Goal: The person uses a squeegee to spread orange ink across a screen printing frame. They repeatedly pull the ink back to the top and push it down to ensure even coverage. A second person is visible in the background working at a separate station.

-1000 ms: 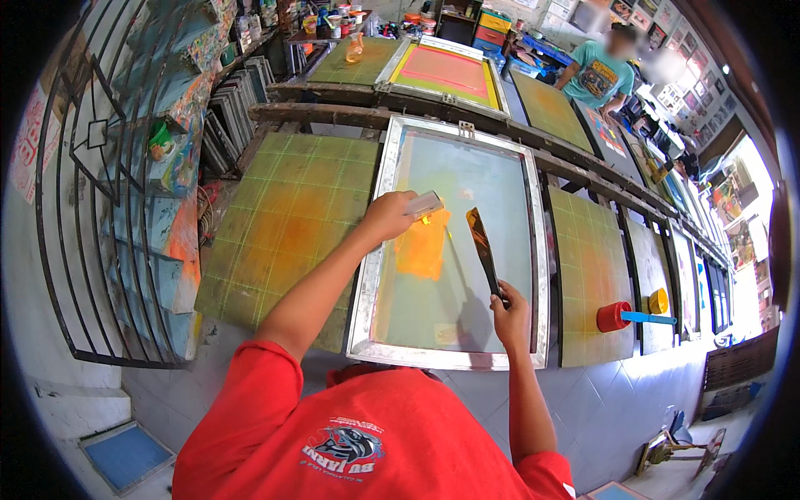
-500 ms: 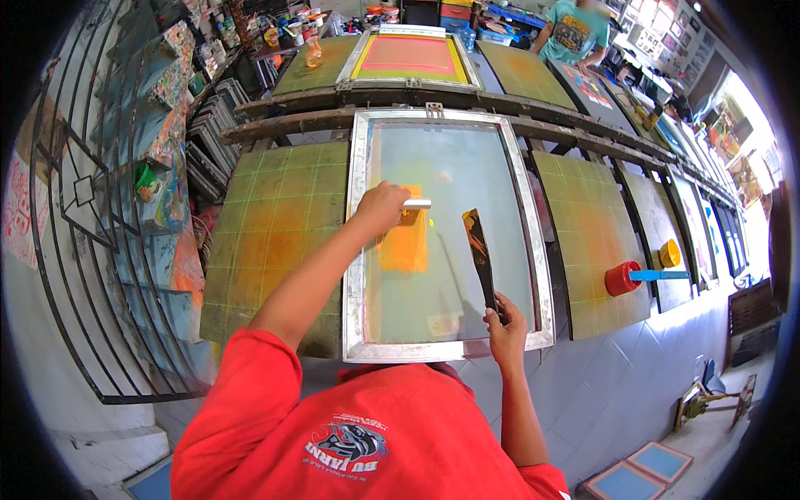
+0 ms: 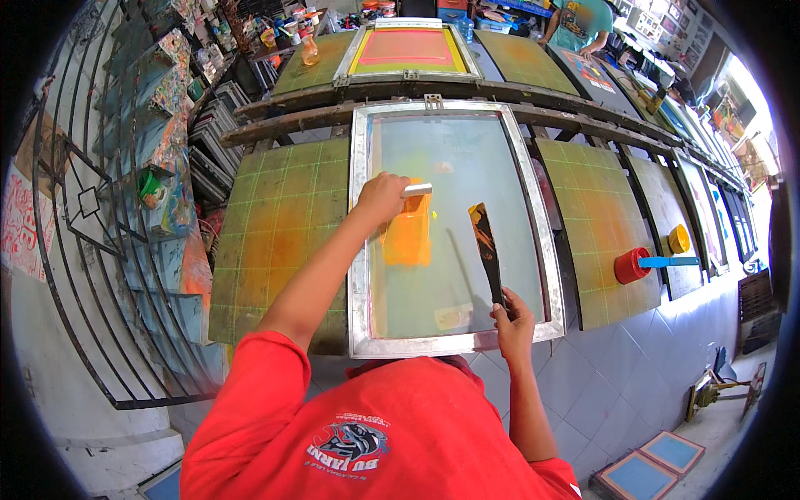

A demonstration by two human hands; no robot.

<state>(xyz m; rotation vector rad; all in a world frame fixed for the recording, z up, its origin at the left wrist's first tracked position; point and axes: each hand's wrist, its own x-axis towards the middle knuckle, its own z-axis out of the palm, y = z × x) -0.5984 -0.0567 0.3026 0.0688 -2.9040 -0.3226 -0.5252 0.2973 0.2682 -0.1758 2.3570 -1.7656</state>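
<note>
A silver-framed printing screen with pale bluish mesh lies in front of me. My left hand is closed around a small squeegee, whose pale handle end sticks out to the right of my fingers. Under and below the squeegee, a patch of orange ink covers part of the mesh on its left side. In my right hand, near the lower right of the frame, I grip a black ink spatula. Its blade points away from me above the mesh and is smeared with orange ink at the far end.
Green-gridded print boards flank the screen. On the right one stand a red pot with a blue-handled tool across it and a yellow pot. Behind a wooden rail lies another screen. A person stands far right.
The squeegee in my left hand has shifted slightly away from me along the orange patch, its handle now tilted a little. My right hand keeps the spatula raised; the view has moved slightly.
</note>
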